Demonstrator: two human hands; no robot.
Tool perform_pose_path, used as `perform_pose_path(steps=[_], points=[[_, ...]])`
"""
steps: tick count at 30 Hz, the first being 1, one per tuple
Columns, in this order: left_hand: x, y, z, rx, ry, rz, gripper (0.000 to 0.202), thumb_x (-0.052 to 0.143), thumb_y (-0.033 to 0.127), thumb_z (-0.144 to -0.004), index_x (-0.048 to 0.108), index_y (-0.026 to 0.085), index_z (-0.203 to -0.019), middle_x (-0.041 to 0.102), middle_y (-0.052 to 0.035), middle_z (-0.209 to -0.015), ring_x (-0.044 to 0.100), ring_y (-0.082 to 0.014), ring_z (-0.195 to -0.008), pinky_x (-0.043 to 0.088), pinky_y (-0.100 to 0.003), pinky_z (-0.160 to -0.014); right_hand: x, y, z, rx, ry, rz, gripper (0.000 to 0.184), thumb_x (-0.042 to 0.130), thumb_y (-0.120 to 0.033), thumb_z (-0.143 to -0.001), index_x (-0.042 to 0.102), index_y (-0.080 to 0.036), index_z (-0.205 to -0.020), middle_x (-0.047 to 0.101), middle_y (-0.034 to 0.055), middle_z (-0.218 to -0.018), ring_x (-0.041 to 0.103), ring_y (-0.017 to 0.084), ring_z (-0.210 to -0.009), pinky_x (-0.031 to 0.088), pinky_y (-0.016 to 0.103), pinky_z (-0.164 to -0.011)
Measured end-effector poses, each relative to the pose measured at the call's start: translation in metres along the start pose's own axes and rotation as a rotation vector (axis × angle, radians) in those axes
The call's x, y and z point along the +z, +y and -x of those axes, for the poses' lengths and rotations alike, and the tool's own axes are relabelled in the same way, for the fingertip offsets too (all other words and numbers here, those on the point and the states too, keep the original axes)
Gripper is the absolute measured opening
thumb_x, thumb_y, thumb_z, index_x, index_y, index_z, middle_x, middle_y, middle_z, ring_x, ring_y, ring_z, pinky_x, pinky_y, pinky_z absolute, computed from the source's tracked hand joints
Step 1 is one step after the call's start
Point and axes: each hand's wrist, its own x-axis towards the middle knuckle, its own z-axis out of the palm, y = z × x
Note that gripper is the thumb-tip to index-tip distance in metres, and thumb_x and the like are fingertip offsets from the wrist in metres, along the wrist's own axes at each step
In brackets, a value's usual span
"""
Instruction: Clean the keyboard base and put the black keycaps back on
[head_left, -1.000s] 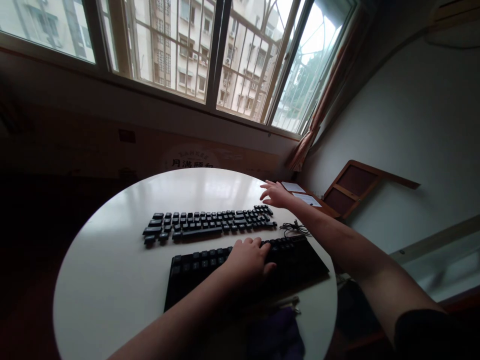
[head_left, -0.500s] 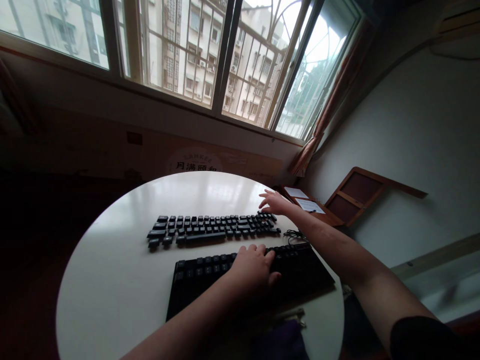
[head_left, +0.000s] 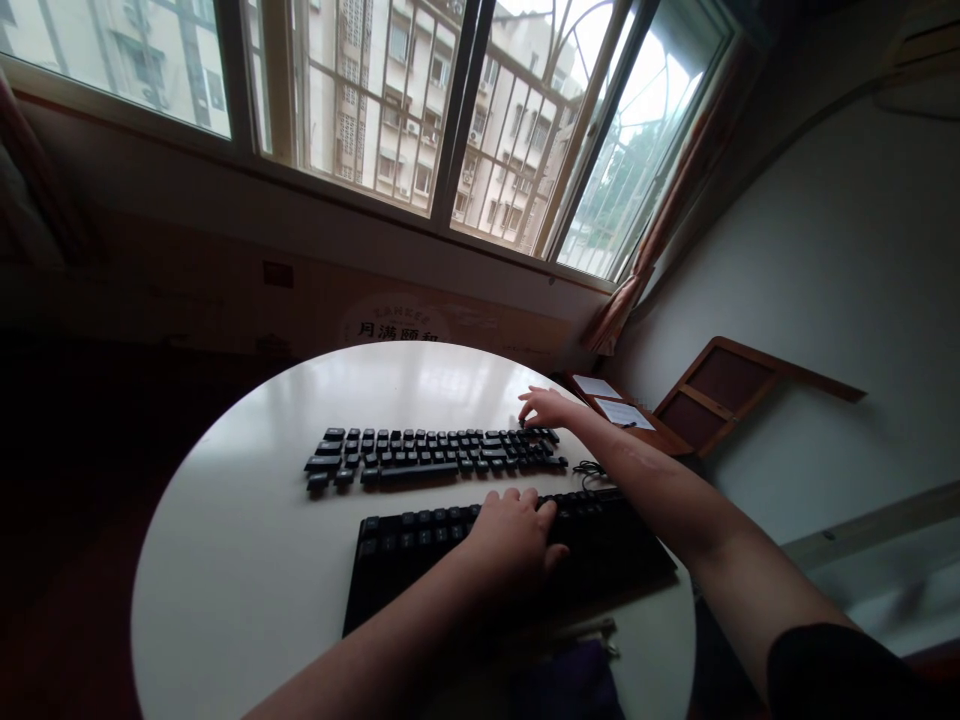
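A black keyboard (head_left: 442, 545) lies near the front of the round white table, its upper rows fitted with keycaps and its lower part bare and dark. My left hand (head_left: 516, 530) rests across it with the fingers apart, fingertips at the upper rows. Beyond the keyboard, loose black keycaps (head_left: 420, 470) are laid out in rows like a keyboard layout. At the far right end of those rows, my right hand (head_left: 546, 408) reaches down, thumb and index finger pinched on a small black keycap (head_left: 523, 422).
The round table (head_left: 232, 560) fills the middle. A coiled black cable (head_left: 589, 470) lies beside the keyboard's far right corner. At the front edge sits a dark purple pouch (head_left: 566, 685). A wooden chair (head_left: 720, 385) with sheets of paper (head_left: 626, 414) stands behind on the right, below a barred window.
My right hand has lowered to the far right keycaps, and its spread fingers have closed on one. My left hand stays on the keyboard. The view has shifted slightly.
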Motion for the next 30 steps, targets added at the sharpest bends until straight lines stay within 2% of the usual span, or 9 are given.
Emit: perform_pose_path(steps=[3,6,9,12,16,19,23,26,30], points=[[0.001,-0.001,0.000,-0.002,0.010,-0.010,0.055,0.047,0.055,-0.091,0.056,0.022,-0.134,0.061,-0.0159,-0.127,0.058,-0.0361,-0.111,0.046,-0.049,-0.091,-0.002,-0.005,-0.001,-0.011,0.050,0.004,0.015,0.074,-0.026,-0.085,0.079,-0.027,-0.099,0.055,0.0098,-0.144,0.034,0.039,-0.142,0.026,0.062,-0.112],[0.001,-0.001,-0.001,-0.003,0.006,-0.008,0.056,0.047,0.055,-0.091,0.055,0.022,-0.135,0.061,-0.0161,-0.127,0.058,-0.0358,-0.111,0.045,-0.049,-0.091,-0.011,-0.008,0.003,-0.029,0.145,-0.006,0.015,0.071,-0.025,-0.087,0.078,-0.023,-0.101,0.056,0.0119,-0.142,0.036,0.036,-0.142,0.030,0.056,-0.112],[0.001,-0.001,-0.002,0.005,0.004,-0.009,0.057,0.046,0.054,-0.091,0.055,0.021,-0.136,0.061,-0.0166,-0.128,0.057,-0.0363,-0.111,0.046,-0.050,-0.090,-0.025,-0.007,0.016,-0.057,0.249,-0.024,0.015,0.069,-0.026,-0.089,0.077,-0.024,-0.102,0.056,0.0093,-0.143,0.034,0.032,-0.144,0.029,0.051,-0.115],[0.002,-0.002,-0.003,0.018,0.006,-0.011,0.056,0.045,0.053,-0.092,0.055,0.021,-0.135,0.061,-0.0161,-0.127,0.058,-0.0367,-0.111,0.046,-0.050,-0.090,-0.040,-0.001,0.044,-0.096,0.319,-0.048,0.015,0.067,-0.027,-0.091,0.077,-0.025,-0.102,0.059,0.0049,-0.140,0.039,0.026,-0.142,0.029,0.042,-0.117],[0.001,-0.004,-0.003,0.031,0.020,-0.019,0.054,0.045,0.052,-0.092,0.056,0.020,-0.135,0.062,-0.0155,-0.127,0.059,-0.0360,-0.110,0.047,-0.049,-0.091,-0.046,0.010,0.103,-0.216,0.315,-0.178,0.017,0.066,-0.030,-0.090,0.077,-0.024,-0.102,0.069,0.0045,-0.123,0.063,0.022,-0.116,0.044,0.033,-0.105],[-0.002,-0.002,-0.003,0.028,0.006,-0.031,0.054,0.045,0.052,-0.093,0.056,0.020,-0.135,0.061,-0.0153,-0.129,0.059,-0.0359,-0.112,0.047,-0.049,-0.092,-0.035,0.015,0.151,-0.234,0.185,-0.264,0.021,0.066,-0.035,-0.090,0.077,-0.024,-0.103,0.073,0.0044,-0.114,0.068,0.022,-0.105,0.050,0.032,-0.097],[-0.005,0.000,-0.004,0.023,-0.009,-0.047,0.055,0.044,0.051,-0.094,0.054,0.020,-0.138,0.061,-0.0150,-0.131,0.058,-0.0357,-0.114,0.046,-0.048,-0.094,-0.010,0.016,0.201,-0.183,0.075,-0.369,0.026,0.062,-0.039,-0.092,0.077,-0.023,-0.106,0.073,0.0056,-0.113,0.068,0.022,-0.104,0.051,0.033,-0.096],[-0.005,0.001,-0.005,0.021,-0.004,-0.054,0.055,0.045,0.051,-0.094,0.054,0.021,-0.139,0.060,-0.0150,-0.131,0.058,-0.0355,-0.115,0.046,-0.048,-0.094,0.009,0.015,0.219,-0.146,0.091,-0.430,0.027,0.061,-0.040,-0.093,0.076,-0.022,-0.106,0.072,0.0073,-0.116,0.067,0.023,-0.106,0.051,0.036,-0.098],[-0.005,0.001,-0.005,0.029,0.000,-0.059,0.055,0.045,0.051,-0.094,0.054,0.021,-0.139,0.061,-0.0150,-0.130,0.059,-0.0356,-0.113,0.047,-0.048,-0.094,0.027,0.016,0.224,-0.147,0.145,-0.481,0.024,0.063,-0.037,-0.092,0.076,-0.023,-0.105,0.073,0.0074,-0.115,0.067,0.024,-0.108,0.051,0.038,-0.100]])
